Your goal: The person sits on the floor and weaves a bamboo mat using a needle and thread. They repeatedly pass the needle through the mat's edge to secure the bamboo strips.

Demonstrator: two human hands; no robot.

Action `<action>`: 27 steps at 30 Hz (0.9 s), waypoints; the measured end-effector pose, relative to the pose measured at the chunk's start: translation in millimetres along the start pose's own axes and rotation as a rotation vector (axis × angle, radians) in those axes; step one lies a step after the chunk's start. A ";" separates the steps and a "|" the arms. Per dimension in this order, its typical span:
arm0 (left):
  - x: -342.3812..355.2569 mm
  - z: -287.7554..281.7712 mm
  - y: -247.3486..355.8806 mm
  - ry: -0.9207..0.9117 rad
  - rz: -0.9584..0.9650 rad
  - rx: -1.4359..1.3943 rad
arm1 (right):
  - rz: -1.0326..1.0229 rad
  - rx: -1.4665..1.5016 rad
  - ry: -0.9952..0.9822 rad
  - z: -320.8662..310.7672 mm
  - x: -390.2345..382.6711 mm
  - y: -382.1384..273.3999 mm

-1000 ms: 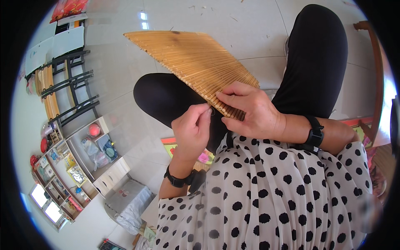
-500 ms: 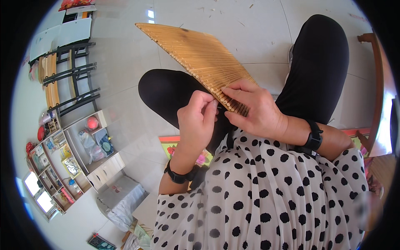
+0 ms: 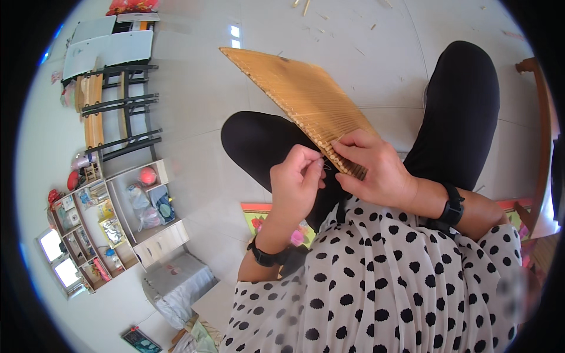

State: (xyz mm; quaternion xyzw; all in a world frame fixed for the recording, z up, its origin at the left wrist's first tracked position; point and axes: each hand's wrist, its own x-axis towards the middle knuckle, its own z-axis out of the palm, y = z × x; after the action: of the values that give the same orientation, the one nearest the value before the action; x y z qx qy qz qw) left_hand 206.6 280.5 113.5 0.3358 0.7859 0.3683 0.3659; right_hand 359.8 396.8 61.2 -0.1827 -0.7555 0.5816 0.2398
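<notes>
A flat golden panel of thin stalks laid side by side [image 3: 309, 94] slants away from me above my lap. Its cut stalk ends show along the left edge. My right hand [image 3: 381, 172] grips the near corner, with the thumb below and the fingers on top. Beside that corner, my left hand [image 3: 298, 181] is closed in a pinch. A thin thread-like loop [image 3: 328, 167] shows at its fingertips; whether it is thread or fine wire I cannot tell. Both wrists wear black bands.
My black-trousered knees [image 3: 259, 144] flank the panel. Bits of stalk [image 3: 306, 7] litter the pale tiled floor. To the left stand folded black-legged furniture [image 3: 120, 109] and a shelf unit [image 3: 120, 200] with bags and a red ball. A wooden furniture edge [image 3: 538, 112] is at right.
The whole view has shifted, so everything sits slightly lower and further right. My left hand has come slightly away from the panel's edge, and a thin loop now shows at its fingertips.
</notes>
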 end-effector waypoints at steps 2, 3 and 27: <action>-2.1 2.9 -0.6 0.008 0.001 -0.020 | -0.009 0.006 -0.008 2.0 -2.3 1.4; -1.8 4.8 0.1 0.020 0.006 0.001 | -0.020 0.021 0.005 2.2 -2.9 1.3; 74.5 -54.4 46.9 0.119 1.011 1.161 | 0.126 0.037 -0.067 -10.6 3.4 5.4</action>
State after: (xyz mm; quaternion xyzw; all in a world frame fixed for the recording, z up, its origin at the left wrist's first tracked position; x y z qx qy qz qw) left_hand 136.3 345.3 152.8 0.7716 0.6227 0.0369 -0.1242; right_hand 363.0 408.5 58.7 -0.2058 -0.7391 0.6153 0.1809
